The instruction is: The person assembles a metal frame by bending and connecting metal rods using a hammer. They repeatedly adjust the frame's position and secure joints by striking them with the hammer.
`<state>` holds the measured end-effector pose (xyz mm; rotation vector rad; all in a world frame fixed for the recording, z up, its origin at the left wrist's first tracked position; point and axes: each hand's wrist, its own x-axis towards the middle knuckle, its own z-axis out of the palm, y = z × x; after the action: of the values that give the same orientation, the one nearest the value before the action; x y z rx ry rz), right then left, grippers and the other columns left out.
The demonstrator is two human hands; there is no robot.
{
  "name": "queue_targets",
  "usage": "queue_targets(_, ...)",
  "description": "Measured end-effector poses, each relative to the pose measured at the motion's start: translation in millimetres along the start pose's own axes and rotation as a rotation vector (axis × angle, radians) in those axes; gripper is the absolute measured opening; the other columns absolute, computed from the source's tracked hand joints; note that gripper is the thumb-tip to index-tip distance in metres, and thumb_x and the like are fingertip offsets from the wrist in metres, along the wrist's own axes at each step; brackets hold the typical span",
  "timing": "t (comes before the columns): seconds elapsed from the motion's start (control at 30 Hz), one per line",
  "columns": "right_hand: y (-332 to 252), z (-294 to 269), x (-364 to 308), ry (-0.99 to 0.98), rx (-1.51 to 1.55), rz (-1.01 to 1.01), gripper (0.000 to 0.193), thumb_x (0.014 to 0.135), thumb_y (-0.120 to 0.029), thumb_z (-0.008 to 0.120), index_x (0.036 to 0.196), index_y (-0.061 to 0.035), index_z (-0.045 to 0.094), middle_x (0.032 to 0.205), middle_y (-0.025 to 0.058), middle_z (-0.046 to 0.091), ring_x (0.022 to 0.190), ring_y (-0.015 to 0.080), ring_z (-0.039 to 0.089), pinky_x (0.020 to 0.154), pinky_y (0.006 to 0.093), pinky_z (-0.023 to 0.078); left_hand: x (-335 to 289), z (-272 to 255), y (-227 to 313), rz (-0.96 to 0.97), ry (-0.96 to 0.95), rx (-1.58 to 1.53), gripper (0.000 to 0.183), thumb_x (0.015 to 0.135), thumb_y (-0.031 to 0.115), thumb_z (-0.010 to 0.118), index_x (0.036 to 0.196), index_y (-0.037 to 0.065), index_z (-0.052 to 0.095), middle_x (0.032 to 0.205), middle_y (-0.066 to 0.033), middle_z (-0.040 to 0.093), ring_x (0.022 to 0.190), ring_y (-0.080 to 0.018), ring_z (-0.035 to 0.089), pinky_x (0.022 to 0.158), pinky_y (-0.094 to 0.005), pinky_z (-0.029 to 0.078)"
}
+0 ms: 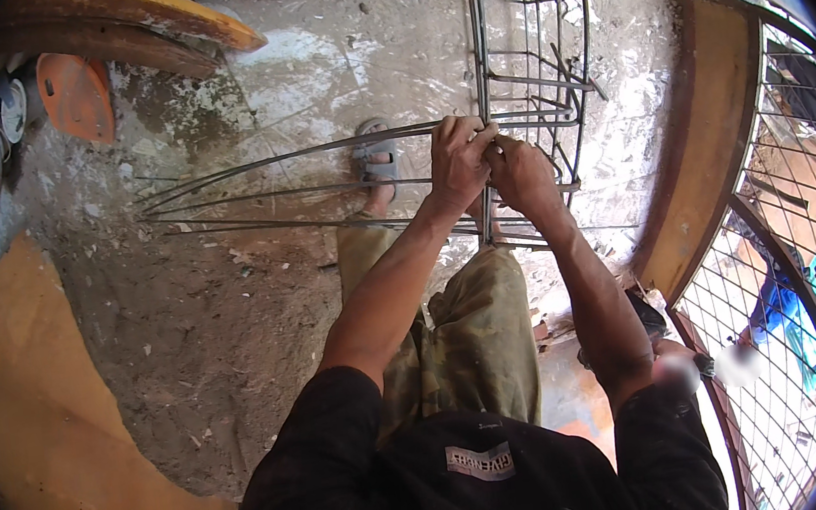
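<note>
Your left hand [458, 161] and right hand [520, 174] had fingers closed tight on the cage [531, 50] bar where the rods [260, 193] crossed. You did well to keep both grips close together there.

One steel bar cage [532, 59], four long loose rods [250, 194], one grey sandal [376, 158], two hands at work.

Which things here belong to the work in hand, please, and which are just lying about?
In hand: grey steel rebar cage; long thin steel rods; left hand; right hand.
Lying about: orange plastic piece; curved wooden plank; wire mesh panel.
</note>
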<state>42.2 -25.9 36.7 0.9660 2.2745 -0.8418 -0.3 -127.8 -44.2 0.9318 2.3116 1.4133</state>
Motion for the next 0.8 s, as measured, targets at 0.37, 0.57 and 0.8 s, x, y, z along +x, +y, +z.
queue_targets(0.37,35,-12,35,0.097,0.075,-0.289,0.015,0.090,-0.017,0.054,0.086,-0.0027,0.058,0.085,0.0207,0.064,0.077,0.0393,0.063,0.068,0.0473,0.049,3,1,4,-0.091,-0.012,-0.183,0.018,0.078,0.000,0.067,0.096,0.000,0.068,0.091,-0.0125,0.062,0.084,-0.0304,0.059,0.072,-0.0371,0.051)
queue_targets(0.57,53,-4,47,0.063,-0.023,-0.456,0.011,0.090,-0.015,0.054,0.089,-0.0044,0.055,0.086,0.0164,0.062,0.073,0.0372,0.063,0.064,0.0461,0.050,5,-4,-6,-0.171,-0.026,-0.255,0.007,0.079,0.001,0.068,0.086,-0.002,0.069,0.080,-0.0153,0.065,0.072,-0.0282,0.064,0.065,-0.0352,0.051)
queue_targets(0.8,61,31,18,0.186,-0.103,-0.341,0.007,0.090,-0.009,0.050,0.093,-0.0042,0.053,0.088,0.0149,0.061,0.063,0.0316,0.063,0.050,0.0402,0.051,41,-20,-6,-0.442,-0.444,-0.034,0.020,0.079,0.021,0.071,0.084,0.002,0.070,0.085,-0.0172,0.068,0.081,-0.0312,0.067,0.072,-0.0371,0.051)
